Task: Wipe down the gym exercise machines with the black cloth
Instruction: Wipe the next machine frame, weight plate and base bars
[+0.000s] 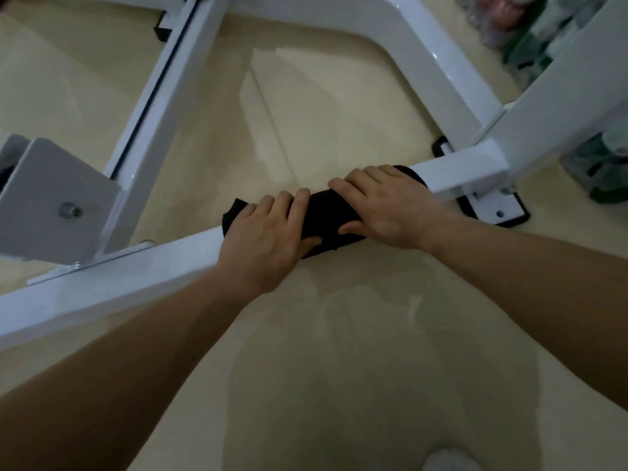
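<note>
A black cloth (328, 212) is draped over the near white floor bar (112, 287) of a gym machine frame. My left hand (268, 239) grips the cloth's left part, fingers curled over the far side and thumb on the near side. My right hand (387, 209) grips its right part the same way, thumb pinching the near edge. The two hands sit side by side, almost touching. The bar under the cloth is hidden.
White frame tubes run away at the left (159, 107) and right (441, 79). A grey bolted plate (57, 198) stands at the left. A black-edged foot plate (492, 209) lies on the beige floor. Green blurred objects (605, 164) sit far right.
</note>
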Motion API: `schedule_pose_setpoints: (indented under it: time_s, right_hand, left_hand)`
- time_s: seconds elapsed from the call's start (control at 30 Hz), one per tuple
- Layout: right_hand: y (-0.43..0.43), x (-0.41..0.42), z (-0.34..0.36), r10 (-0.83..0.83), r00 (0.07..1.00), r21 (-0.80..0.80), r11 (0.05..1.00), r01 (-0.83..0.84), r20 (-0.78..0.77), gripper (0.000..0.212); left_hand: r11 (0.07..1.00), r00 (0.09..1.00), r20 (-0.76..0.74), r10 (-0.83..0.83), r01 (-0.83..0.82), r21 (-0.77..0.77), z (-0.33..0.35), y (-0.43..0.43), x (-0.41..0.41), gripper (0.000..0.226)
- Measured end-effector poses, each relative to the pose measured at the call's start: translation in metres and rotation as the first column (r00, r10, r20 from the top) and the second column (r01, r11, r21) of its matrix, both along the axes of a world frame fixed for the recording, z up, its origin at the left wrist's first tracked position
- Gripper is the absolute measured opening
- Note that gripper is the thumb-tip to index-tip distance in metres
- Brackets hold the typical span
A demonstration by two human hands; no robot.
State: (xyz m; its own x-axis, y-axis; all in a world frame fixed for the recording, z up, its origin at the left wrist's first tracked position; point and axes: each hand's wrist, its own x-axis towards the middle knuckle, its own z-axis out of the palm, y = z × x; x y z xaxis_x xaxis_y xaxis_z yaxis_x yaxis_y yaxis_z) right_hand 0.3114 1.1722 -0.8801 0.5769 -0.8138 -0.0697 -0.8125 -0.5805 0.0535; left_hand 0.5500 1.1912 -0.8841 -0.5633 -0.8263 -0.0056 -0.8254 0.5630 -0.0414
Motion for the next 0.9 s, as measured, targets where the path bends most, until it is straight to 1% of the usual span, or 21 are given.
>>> schedule_pose_setpoints:
  time_s: [0.13,0.27,0.43,0.5,0.57,0.63,0.77,0.9]
  right_hand:
    - [-0.001,-0.056,0.008,-0.107,0.994,0.056,0.993,0.109,-0.025,0.069]
    - [0.005,-0.101,0.012,-0.258,0.965,0.088,0.961,0.260,-0.032,0.070]
    - [0.009,-0.114,0.013,-0.355,0.933,0.094,0.929,0.358,-0.051,0.071]
    - [0.012,-0.110,0.010,-0.379,0.923,0.063,0.922,0.383,-0.068,0.073]
    - [0.013,-0.097,0.010,-0.371,0.924,0.050,0.925,0.376,-0.091,0.074]
    - [0.012,-0.076,0.012,-0.327,0.939,0.060,0.941,0.334,-0.102,0.073]
    - [0.014,-0.022,0.008,-0.215,0.973,0.035,0.975,0.218,-0.090,0.073]
    - [0.017,0.031,0.005,-0.154,0.986,0.019,0.988,0.155,-0.057,0.075]
  left_hand:
    - [0.999,0.999,-0.019,-0.046,0.046,0.004,-0.001,-0.014,-0.061,0.069]
    - [0.996,0.996,-0.035,-0.084,0.084,-0.001,0.000,-0.025,-0.118,0.067]
    - [0.989,0.986,-0.078,-0.147,0.147,0.000,0.000,-0.037,-0.144,0.069]
    - [0.988,0.984,-0.095,-0.152,0.154,0.016,-0.001,-0.038,-0.139,0.070]
    - [0.986,0.984,-0.069,-0.166,0.166,-0.004,-0.002,-0.034,-0.124,0.071]
    - [0.986,0.987,-0.035,-0.157,0.155,-0.054,-0.003,-0.028,-0.099,0.072]
    - [0.995,0.995,-0.030,-0.098,0.098,-0.018,-0.003,-0.015,-0.037,0.072]
    - [0.999,0.999,0.000,-0.043,0.043,0.022,0.000,-0.004,0.019,0.072]
